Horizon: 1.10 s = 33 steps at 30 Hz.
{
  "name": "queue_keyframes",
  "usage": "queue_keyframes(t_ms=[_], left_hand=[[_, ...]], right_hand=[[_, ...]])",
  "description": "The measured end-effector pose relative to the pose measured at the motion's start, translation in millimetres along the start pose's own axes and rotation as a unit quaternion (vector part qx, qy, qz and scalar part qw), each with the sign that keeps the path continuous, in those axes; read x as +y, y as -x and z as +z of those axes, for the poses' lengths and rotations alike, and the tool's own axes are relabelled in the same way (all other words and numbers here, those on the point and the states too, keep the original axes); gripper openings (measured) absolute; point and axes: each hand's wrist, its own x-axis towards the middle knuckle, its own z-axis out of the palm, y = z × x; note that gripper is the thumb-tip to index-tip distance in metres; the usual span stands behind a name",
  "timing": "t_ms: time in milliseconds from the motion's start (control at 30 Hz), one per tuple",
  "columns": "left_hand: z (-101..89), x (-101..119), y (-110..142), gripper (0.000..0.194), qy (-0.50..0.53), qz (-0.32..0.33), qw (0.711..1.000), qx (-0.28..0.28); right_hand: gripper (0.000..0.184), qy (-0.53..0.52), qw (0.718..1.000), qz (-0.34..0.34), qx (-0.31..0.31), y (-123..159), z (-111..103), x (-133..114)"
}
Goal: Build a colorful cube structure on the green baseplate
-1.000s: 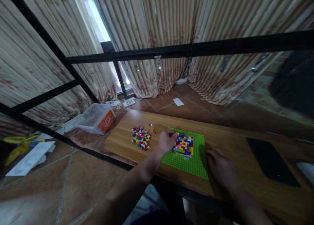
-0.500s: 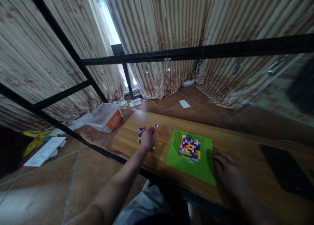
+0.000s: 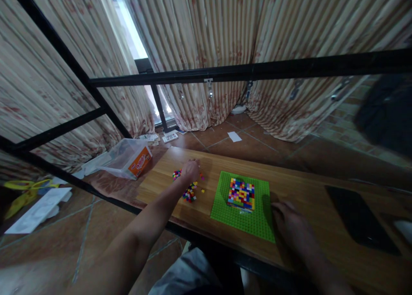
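Now, left to right, the left hand (image 3: 190, 170) has gone from the corner of the brickwork to the loose, many-coloured plastic bricks (image 3: 189, 195), and from their near side on to their far side. Its fingers point down and away; whether they are spread, closed or pinching a brick, I cannot tell. One loose yellow brick (image 3: 203, 191) lies apart, towards the squat, multicoloured block of joined bricks (image 3: 242, 194), which sits on the green studded baseplate (image 3: 251, 227), now free of that hand. Beside the plate's right edge, the right hand (image 3: 291, 220) has stayed on the wooden table (image 3: 309, 192), fingers loosely bent, their gap unclear, nothing visible in them.
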Motion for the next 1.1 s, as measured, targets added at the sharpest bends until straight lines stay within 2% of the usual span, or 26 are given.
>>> queue_keyframes(t_ms=[167,400,500,633,733,967,1100], left_hand=[[-5.9,3.9,23.9,0.022,0.018,-0.006,0.999,0.043],[4.0,1.6,56.0,0.019,0.079,0.001,0.995,0.056],[3.8,0.3,59.2,0.018,0.059,0.021,0.997,0.045],[1.0,0.1,60.8,0.022,0.011,0.057,0.998,-0.007],[0.7,2.0,63.1,0.026,-0.017,0.058,0.998,-0.034],[0.5,5.8,67.6,0.026,-0.041,0.05,0.997,-0.039],[-0.4,1.5,68.5,0.021,-0.016,0.047,0.999,-0.01]], right_hand=[[0.034,0.0,1.0,0.004,0.002,-0.3,0.4,-1.5],[0.035,0.002,1.0,0.006,0.0,-0.1,1.8,0.3],[0.035,0.003,1.0,-0.001,0.005,-0.2,1.6,-0.5],[0.035,0.004,1.0,-0.001,0.004,0.3,0.6,-2.0],[0.035,0.005,1.0,0.009,-0.006,0.5,-0.7,-2.8],[0.033,0.001,1.0,0.007,-0.003,-0.3,-1.3,-4.6],[0.033,-0.005,1.0,0.003,-0.001,-0.2,-2.4,-6.9]])
